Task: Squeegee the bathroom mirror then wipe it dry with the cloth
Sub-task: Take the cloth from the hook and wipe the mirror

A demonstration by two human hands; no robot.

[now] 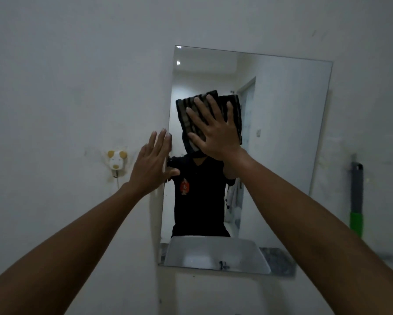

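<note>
Our left hand rests flat, fingers straight, on the mirror's left edge. Our right hand, fingers spread, presses the dark striped cloth against mid-glass, so we judge squeegeeing done and drying under way. The squeegee, probably, hangs right of the mirror; an animal-shaped hook sits left. Nothing blocks us.

Cloth half under hand

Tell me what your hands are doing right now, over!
Right hand flat, pressing cloth on mirror. Left hand open at mirror's left edge. Squeegee hanging on wall. Nothing in the way.
</note>
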